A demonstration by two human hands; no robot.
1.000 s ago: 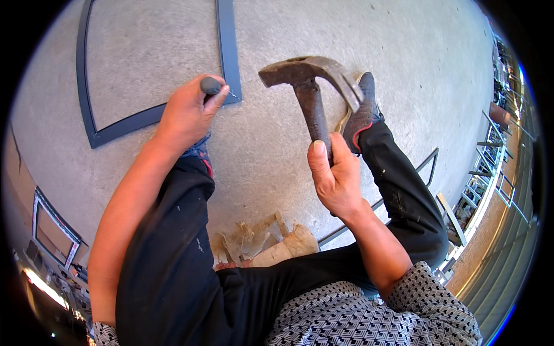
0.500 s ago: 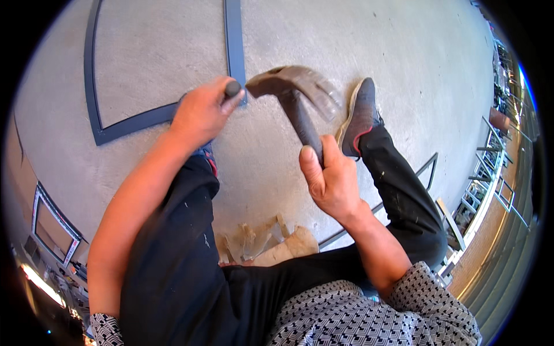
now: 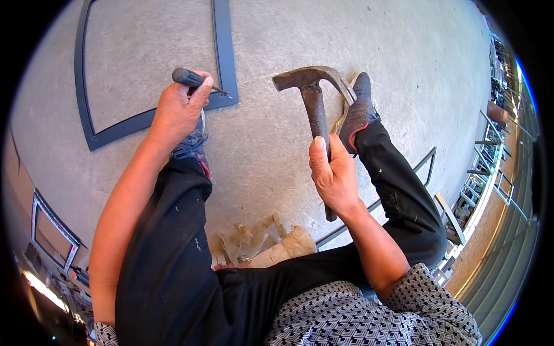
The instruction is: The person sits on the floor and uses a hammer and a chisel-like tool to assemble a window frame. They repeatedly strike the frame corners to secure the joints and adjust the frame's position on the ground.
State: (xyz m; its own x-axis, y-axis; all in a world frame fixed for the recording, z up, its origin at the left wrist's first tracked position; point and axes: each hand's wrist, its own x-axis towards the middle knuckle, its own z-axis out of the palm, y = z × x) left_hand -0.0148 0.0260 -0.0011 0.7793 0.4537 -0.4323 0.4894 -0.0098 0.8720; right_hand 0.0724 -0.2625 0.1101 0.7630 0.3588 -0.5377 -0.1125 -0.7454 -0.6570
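Observation:
My left hand is closed round a screwdriver with a dark handle. Its thin shaft slants down to the right, the tip at the near right corner of a dark grey rectangular frame lying on the floor. Whether the tip touches the frame I cannot tell. Gripped by the handle in my right hand is a worn claw hammer. Its head is raised well to the right of the screwdriver, the claw toward my right shoe and the striking face toward the left.
Torn brown cardboard lies between my legs. My left shoe rests close to the frame's near edge, my right shoe farther right. Another frame stands at the left, and metal frames are piled along the right side.
The hammer has drawn back to the right, away from the screwdriver. My left hand has shifted left and tilted the screwdriver, so its handle now leans left. The frame appears slightly farther left.

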